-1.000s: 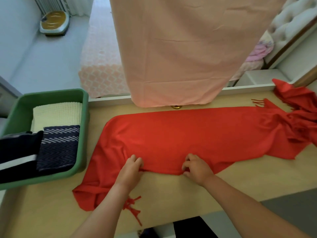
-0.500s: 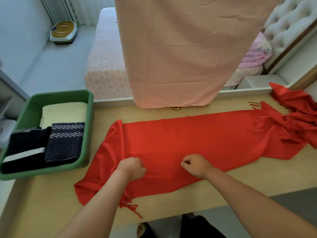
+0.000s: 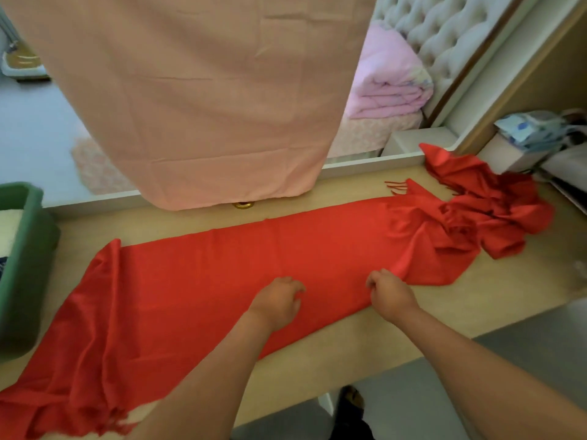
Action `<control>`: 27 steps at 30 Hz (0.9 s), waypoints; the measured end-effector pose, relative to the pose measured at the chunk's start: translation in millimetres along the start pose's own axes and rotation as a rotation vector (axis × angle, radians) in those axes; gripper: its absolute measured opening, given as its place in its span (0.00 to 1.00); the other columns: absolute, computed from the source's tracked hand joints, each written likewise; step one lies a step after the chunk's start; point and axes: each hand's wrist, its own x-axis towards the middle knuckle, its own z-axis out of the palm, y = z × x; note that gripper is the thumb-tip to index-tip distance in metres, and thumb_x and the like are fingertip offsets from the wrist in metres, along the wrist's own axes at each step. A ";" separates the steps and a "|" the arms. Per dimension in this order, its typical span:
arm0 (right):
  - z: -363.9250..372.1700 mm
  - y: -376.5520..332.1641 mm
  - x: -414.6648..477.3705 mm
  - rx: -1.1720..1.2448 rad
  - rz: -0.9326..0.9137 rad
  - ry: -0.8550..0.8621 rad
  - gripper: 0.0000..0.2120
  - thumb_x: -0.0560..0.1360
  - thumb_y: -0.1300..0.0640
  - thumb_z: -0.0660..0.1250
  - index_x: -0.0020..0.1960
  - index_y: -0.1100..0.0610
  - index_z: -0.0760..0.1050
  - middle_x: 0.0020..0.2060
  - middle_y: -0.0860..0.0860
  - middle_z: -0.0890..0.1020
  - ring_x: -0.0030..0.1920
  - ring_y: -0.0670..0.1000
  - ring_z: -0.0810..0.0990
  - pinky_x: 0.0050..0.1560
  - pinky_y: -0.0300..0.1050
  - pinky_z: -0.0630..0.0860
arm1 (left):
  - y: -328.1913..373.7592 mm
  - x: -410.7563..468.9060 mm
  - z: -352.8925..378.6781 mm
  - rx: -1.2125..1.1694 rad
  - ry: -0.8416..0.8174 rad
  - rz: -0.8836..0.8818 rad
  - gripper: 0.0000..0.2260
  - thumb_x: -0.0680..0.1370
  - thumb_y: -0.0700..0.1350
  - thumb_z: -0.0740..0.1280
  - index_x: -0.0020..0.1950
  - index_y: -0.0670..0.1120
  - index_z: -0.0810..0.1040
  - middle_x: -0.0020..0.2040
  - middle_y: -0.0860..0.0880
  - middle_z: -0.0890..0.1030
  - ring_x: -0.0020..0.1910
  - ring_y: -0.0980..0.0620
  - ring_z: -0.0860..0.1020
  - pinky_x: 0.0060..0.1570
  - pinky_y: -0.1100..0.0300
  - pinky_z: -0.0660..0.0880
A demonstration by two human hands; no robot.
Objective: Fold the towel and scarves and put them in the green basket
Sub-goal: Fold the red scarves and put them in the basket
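Observation:
A long red scarf (image 3: 203, 281) lies stretched across the wooden table (image 3: 495, 296), its right end bunched in a heap (image 3: 489, 214) and its left end trailing to the near left corner. My left hand (image 3: 278, 300) is curled on the scarf's middle, pinching the cloth. My right hand (image 3: 389, 290) grips the near edge of the scarf a little to the right. The green basket (image 3: 22, 268) stands at the left edge, only its right wall in view, with a pale folded towel (image 3: 9, 227) inside.
A pink cloth (image 3: 203, 100) hangs over the back of the table. Behind it is a bed with a folded pink blanket (image 3: 387, 77). A small gold ring-like thing (image 3: 244, 204) sits at the table's back edge. Boxes and papers (image 3: 533, 134) stand at the right.
The view has swung to the right, so the basket has slid to the left edge. Both hands have moved right along the scarf and stay curled on its cloth.

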 end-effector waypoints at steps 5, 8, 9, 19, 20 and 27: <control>-12.3 89.8 36.3 0.004 -0.008 -0.023 0.19 0.74 0.64 0.60 0.63 0.56 0.78 0.61 0.55 0.80 0.61 0.59 0.78 0.61 0.51 0.74 | 83.0 63.4 40.2 0.002 0.023 0.001 0.20 0.80 0.48 0.62 0.73 0.50 0.68 0.69 0.47 0.70 0.70 0.47 0.67 0.68 0.52 0.66; -14.1 129.6 53.4 0.022 -0.044 -0.109 0.26 0.80 0.62 0.58 0.77 0.57 0.63 0.76 0.55 0.64 0.74 0.55 0.66 0.72 0.47 0.63 | 112.7 95.8 60.8 0.127 -0.026 -0.119 0.25 0.82 0.57 0.56 0.78 0.55 0.57 0.78 0.48 0.58 0.77 0.45 0.56 0.73 0.46 0.60; -16.3 141.4 56.9 0.009 -0.068 -0.125 0.27 0.81 0.61 0.58 0.79 0.56 0.59 0.78 0.55 0.60 0.76 0.55 0.64 0.73 0.46 0.61 | 118.2 103.5 63.4 0.177 -0.047 -0.189 0.27 0.82 0.60 0.54 0.79 0.56 0.53 0.80 0.49 0.53 0.79 0.45 0.50 0.74 0.43 0.55; -52.3 206.6 82.0 -0.387 -0.142 0.123 0.11 0.70 0.47 0.70 0.43 0.56 0.81 0.40 0.55 0.78 0.42 0.60 0.79 0.42 0.53 0.76 | 154.1 148.7 72.0 0.317 0.133 -0.190 0.30 0.75 0.64 0.58 0.75 0.54 0.65 0.78 0.46 0.60 0.76 0.44 0.57 0.72 0.42 0.58; -53.3 202.9 85.4 -0.376 -0.187 0.128 0.11 0.67 0.48 0.73 0.43 0.55 0.80 0.42 0.55 0.78 0.44 0.60 0.79 0.43 0.54 0.76 | 157.5 150.8 76.5 0.311 0.066 -0.174 0.33 0.75 0.63 0.63 0.77 0.56 0.59 0.79 0.47 0.54 0.78 0.44 0.52 0.74 0.41 0.54; -47.6 194.4 97.9 -0.281 -0.217 -0.186 0.37 0.78 0.37 0.58 0.81 0.47 0.48 0.80 0.53 0.48 0.80 0.54 0.49 0.75 0.60 0.54 | 180.6 158.0 86.8 0.340 -0.104 -0.149 0.47 0.68 0.69 0.68 0.79 0.60 0.46 0.81 0.49 0.42 0.79 0.46 0.40 0.75 0.39 0.43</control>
